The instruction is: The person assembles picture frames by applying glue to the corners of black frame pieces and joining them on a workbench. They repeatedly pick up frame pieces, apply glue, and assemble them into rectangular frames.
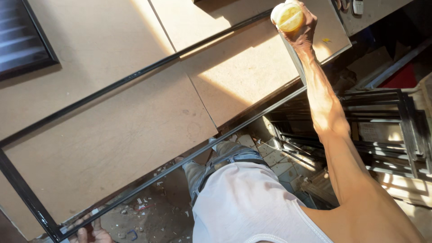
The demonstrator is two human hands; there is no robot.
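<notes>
From my remote feed, the person's right hand (300, 22) is reaching to the far right of the scene, its fingers closing around a round yellow mallet head (288, 17) that is glowing in hard sunlight. That mallet head is pressing against, or sitting just above, the far right corner of a long black metal frame (135, 74); I cannot tell which. The frame is lying across a tan board tabletop (112, 130), its near rail overhanging the tabletop's edge. At the near left corner of the frame, the left hand (92, 233) is showing only as fingertips at the bottom of the view, touching or gripping the frame's underside; I cannot tell how tightly it is closing. Below the tabletop's edge, the person's pale sleeveless shirt (247, 202) is filling the near middle, above a littered floor (148, 211). A stack of black frames (387, 130) is leaning at the right.
</notes>
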